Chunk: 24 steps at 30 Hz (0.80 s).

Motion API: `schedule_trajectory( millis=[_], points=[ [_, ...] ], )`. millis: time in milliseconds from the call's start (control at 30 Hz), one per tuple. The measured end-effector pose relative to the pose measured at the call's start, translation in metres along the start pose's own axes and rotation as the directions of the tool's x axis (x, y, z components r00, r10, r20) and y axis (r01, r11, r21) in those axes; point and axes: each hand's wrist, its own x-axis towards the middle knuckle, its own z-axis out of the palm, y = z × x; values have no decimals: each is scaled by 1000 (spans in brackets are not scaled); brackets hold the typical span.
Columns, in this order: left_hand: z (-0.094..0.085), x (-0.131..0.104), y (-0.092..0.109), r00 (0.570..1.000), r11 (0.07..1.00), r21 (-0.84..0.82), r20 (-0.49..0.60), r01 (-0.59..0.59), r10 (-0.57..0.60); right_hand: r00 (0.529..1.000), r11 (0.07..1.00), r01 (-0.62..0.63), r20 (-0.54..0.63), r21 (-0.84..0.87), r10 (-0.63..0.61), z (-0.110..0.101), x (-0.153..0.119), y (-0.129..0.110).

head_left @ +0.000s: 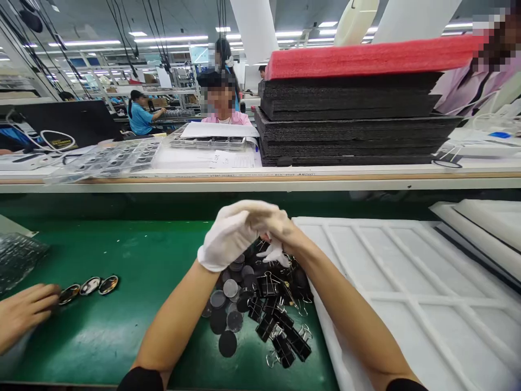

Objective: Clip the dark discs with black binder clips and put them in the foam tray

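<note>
My left hand [232, 233] wears a white glove and is raised over the bench, its fingers curled against my right hand. My right hand [279, 225] is bare, and its fingers are largely hidden where the two hands meet. A loose white glove [275, 254] dangles just beneath them, apparently pinched in the left fingers. Under my hands lie several round black and grey discs [227, 343]. Beside these is a heap of black binder clips [280, 331] with silver wire handles.
A co-worker's hand [28, 312] touches a row of 3 oval badge-like pieces [90, 285] at left. White gridded foam trays [391, 260] cover the right side. A shelf [203, 182] crosses ahead, bearing black foam sheets [345, 130], a red sheet [366, 57] and clear plastic trays [114, 155].
</note>
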Motion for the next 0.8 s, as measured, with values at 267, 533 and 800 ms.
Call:
schedule_trajectory(
  millis=[267, 533, 800],
  points=[
    [3, 21, -2, 787, 886, 78, -427, -458, 445, 927, 740, 321, 34, -592, -374, 33, -16, -1],
    [-11, 23, 7, 746, 921, 39, -575, -387, 338, 685, 207, 545, 288, -813, -670, 51, -21, 17],
    [-10, 13, 3, 882, 971, 133, -407, -201, 238, 899, 931, 366, 254, 15, -357, 70, -43, -4]
  ],
)
